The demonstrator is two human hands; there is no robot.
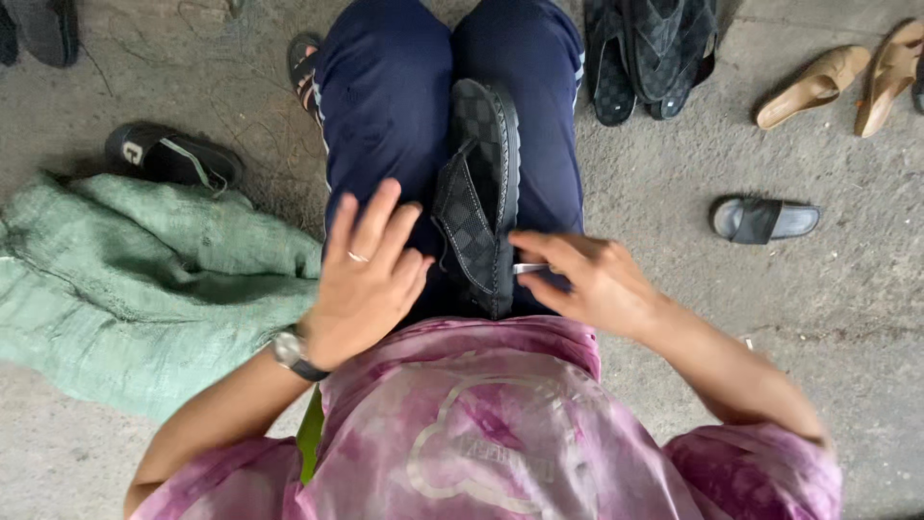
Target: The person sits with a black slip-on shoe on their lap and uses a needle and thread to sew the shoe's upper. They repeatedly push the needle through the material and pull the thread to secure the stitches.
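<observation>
The green woven sack (144, 279) is the largest thing, lying crumpled on the concrete floor (674, 173) to the left of the black checkered sandal (478, 193). That sandal rests on the person's lap, between the dark blue trouser legs (385, 106), sole edge turned up. Its long axis runs away from the body, one end toward the knees and the other at the pink shirt (481, 424).

A stack of like black checkered sandals (650, 53) sits beyond and to the right of it. A black slipper with a pale mark (171, 154) lies to its left, a grey slide (765, 219) to its right, and two tan sandals (847, 82) further right.

The left hand (366, 279), with a ring and wristwatch (294, 351), hovers just left of the sandal, fingers spread and holding nothing. The right hand (587, 279) touches the sandal's right edge, its fingers pinched on a small silvery metal tool (529, 268).
</observation>
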